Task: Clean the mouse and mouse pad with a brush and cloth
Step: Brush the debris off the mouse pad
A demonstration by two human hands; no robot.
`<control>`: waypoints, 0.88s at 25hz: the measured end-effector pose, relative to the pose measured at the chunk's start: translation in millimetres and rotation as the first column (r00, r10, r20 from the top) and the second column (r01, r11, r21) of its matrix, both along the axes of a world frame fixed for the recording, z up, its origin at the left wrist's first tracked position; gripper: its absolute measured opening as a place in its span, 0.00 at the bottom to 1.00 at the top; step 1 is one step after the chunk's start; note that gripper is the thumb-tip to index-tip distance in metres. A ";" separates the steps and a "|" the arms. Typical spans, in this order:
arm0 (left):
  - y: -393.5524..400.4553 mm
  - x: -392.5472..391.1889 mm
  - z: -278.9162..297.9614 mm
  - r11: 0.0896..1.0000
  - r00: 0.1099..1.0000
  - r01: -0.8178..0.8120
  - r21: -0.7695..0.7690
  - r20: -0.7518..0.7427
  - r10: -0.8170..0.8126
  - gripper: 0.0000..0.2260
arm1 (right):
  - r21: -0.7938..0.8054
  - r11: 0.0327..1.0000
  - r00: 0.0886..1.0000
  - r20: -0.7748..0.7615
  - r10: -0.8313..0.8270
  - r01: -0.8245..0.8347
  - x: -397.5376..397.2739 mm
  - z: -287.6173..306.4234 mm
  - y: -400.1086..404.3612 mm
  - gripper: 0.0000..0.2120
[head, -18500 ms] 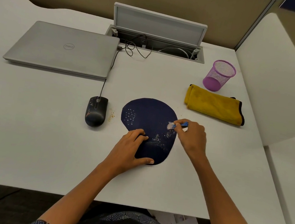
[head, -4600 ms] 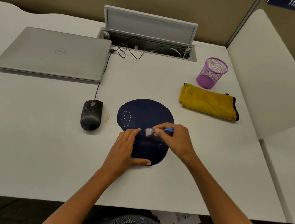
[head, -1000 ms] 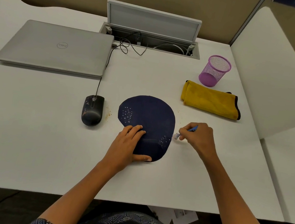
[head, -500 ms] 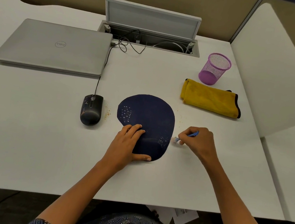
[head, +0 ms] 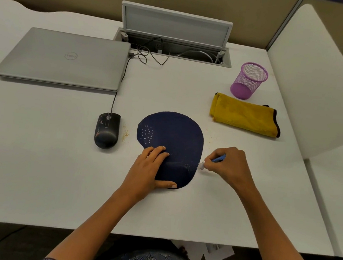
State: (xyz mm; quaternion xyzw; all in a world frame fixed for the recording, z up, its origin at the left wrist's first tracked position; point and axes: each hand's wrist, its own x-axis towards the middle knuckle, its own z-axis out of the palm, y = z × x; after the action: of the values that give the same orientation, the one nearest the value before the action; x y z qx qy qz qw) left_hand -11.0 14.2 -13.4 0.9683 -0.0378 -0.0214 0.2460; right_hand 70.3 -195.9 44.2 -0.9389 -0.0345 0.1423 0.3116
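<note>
The left hand (head: pixel 147 170) lay flat and open on the near left part of the mouse pad (head: pixel 172 143), as 1.0 s before. The right hand (head: pixel 230 164) pinched the brush (head: pixel 212 161), its bristles touching the pad's right edge, slightly nearer than earlier. The mouse (head: pixel 107 130) and cloth (head: pixel 244 115) were unmoved.

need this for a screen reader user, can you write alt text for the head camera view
A left hand pins a dark blue mouse pad on a white desk while the right hand sweeps a small blue brush at its right edge. A mouse, closed laptop, yellow cloth and purple mesh cup lie around.
</note>
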 end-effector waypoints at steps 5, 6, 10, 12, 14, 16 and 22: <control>0.6 1.4 0.7 1.000 1.000 0.011 0.013 0.006 -0.011 0.38 | 0.208 0.976 0.998 0.040 0.058 -0.065 -2.7 5.8 17.6 0.06; 1.0 1.3 0.5 1.000 1.000 0.012 0.013 0.009 -0.012 0.38 | 0.199 0.976 0.996 0.033 0.083 -0.088 -4.1 4.0 20.8 0.06; -0.3 0.9 0.0 1.000 1.000 0.009 0.010 0.005 -0.009 0.38 | 0.084 0.995 0.998 0.021 0.058 -0.060 -2.1 -0.8 12.8 0.06; -0.5 1.3 0.1 1.000 1.000 0.003 0.004 -0.002 -0.003 0.38 | 0.038 0.999 1.000 0.013 0.019 -0.020 0.3 0.8 5.2 0.06; 0.0 1.5 0.3 1.000 1.000 0.005 0.004 0.001 -0.005 0.38 | 0.117 0.993 1.000 0.023 0.012 -0.015 0.7 3.2 5.6 0.05; 0.6 1.3 0.6 1.000 1.000 0.013 0.007 0.008 -0.013 0.38 | 0.235 0.971 0.999 0.018 0.044 -0.047 -3.7 4.7 12.7 0.05; 0.7 1.2 1.4 1.000 1.000 0.012 0.008 0.000 -0.012 0.38 | 0.117 0.990 0.996 -0.020 0.085 -0.082 -10.3 -0.6 5.0 0.04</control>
State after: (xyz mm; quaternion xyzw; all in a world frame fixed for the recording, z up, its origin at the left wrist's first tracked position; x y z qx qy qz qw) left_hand -9.7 14.9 -12.0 0.9690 -0.0436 -0.0233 0.2422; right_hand 60.0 -190.9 43.6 -0.9150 -0.0782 0.1646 0.3598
